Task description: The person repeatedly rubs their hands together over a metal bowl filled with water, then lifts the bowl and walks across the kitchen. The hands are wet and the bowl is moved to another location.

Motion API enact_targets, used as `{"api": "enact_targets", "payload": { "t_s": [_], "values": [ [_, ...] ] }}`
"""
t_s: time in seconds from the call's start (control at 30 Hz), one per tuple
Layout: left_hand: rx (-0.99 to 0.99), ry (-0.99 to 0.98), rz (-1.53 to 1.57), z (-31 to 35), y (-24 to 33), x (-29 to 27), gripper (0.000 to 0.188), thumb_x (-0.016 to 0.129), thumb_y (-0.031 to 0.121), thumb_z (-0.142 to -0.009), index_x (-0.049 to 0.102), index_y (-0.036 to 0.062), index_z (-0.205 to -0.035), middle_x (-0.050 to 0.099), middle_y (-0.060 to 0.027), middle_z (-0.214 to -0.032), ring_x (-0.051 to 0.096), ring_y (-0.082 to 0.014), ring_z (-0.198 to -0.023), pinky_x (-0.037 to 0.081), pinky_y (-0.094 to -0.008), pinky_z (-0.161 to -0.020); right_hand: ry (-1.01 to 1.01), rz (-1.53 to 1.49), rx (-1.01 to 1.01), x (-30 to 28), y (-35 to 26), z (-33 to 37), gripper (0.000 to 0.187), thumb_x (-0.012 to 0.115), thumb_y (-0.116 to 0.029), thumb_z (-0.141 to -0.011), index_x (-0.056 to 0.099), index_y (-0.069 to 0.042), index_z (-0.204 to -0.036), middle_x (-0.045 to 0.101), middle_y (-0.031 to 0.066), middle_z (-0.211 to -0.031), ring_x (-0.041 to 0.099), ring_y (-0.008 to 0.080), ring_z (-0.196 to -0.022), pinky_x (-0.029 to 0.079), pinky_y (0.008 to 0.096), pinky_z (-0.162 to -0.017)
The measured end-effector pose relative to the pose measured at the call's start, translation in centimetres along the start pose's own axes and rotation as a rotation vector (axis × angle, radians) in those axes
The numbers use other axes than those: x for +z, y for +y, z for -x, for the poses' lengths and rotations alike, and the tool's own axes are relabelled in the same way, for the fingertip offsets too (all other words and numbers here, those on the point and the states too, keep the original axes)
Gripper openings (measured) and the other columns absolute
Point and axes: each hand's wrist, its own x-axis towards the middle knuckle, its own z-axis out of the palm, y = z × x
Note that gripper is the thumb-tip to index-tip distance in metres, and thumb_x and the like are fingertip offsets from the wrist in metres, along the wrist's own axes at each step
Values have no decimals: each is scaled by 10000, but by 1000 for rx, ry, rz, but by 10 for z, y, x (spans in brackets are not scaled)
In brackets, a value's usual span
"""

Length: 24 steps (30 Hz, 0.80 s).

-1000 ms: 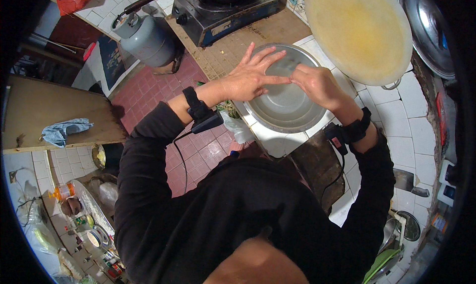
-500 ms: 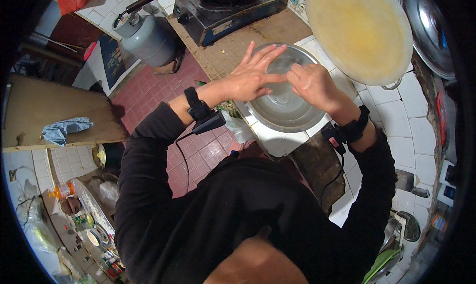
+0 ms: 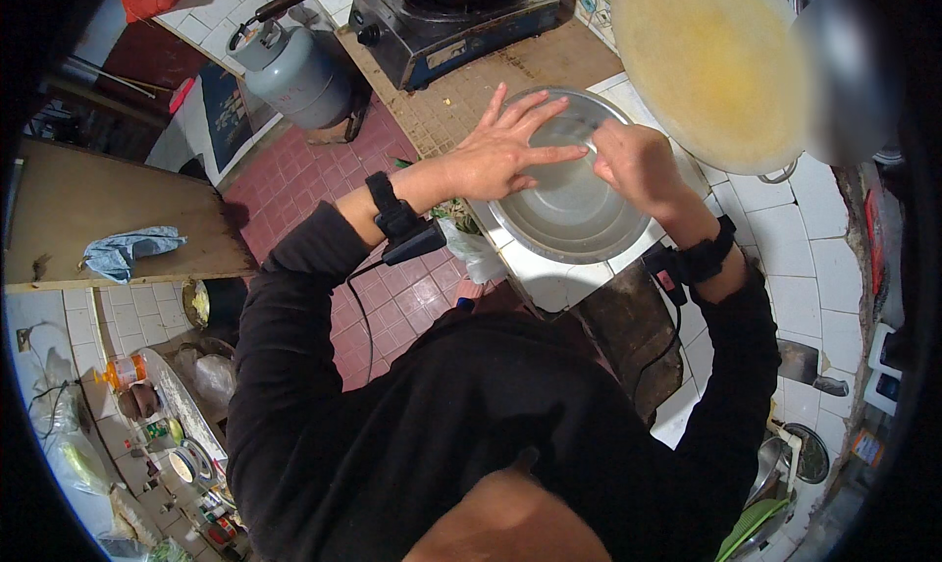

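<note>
A round metal basin (image 3: 535, 240) stands on the white-tiled counter edge; clear liquid seems to lie in it. Above its left part my left hand (image 3: 500, 152) is open, fingers spread and one finger stretched toward the right. My right hand (image 3: 633, 167) is closed over the basin's right side, beside that fingertip. Its curled fingers hide whatever may be in them. Each wrist wears a black strap with a small box, and a cable runs from each.
Beyond the basin stands a gas stove (image 3: 451, 34) with a dark pan. A grey gas cylinder (image 3: 302, 79) is on the red-tiled floor. A large round yellowish board (image 3: 711, 61) leans at the back right. A cleaver (image 3: 800, 362) lies on the right, a blue cloth (image 3: 132, 253) on the left.
My right hand has slid slightly to the right, off the left finger it was gripping. The left hand remains spread in nearly the same place.
</note>
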Motion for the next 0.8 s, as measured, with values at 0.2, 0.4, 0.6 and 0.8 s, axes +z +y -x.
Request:
{"api": "enact_targets", "payload": {
  "t_s": [0.2, 0.4, 0.6, 0.8],
  "values": [
    [-8, 26, -20, 2, -2, 2, 669, 713, 142, -673, 438, 368, -1240, 159, -95, -1445, 140, -314, -1333, 57, -591, -1045, 25, -547, 408, 7, 5, 8, 137, 592, -111, -758, 490, -37, -704, 523, 64, -627, 541, 183, -553, 416, 305, -481],
    [-308, 202, 1480, -12, -11, 8, 177, 646, 188, -783, 503, 115, -710, 385, -122, -1339, 333, -241, -1234, 241, -411, -1014, -151, -898, 713, 17, -1, 7, 215, 505, -155, -893, 471, -58, -704, 498, 2, -652, 449, 64, -531, 391, 209, -506],
    [-152, 227, 2149, -19, -2, 16, 201, 540, 252, -843, 485, 95, -731, 323, -185, -1373, 341, -241, -1228, 284, -413, -980, 58, -1322, 641, 31, -33, -7, 113, 476, -163, -904, 504, -54, -897, 544, 64, -830, 497, 93, -566, 413, 201, -531],
    [-104, 198, 2207, -19, -1, 20, 207, 487, 249, -874, 477, 75, -762, 302, -202, -1378, 431, -240, -1145, 351, -409, -925, 12, -1434, 727, 23, -43, -12, 200, 445, -208, -920, 542, -39, -964, 547, 62, -772, 507, 96, -563, 410, 193, -513]
  ]
}}
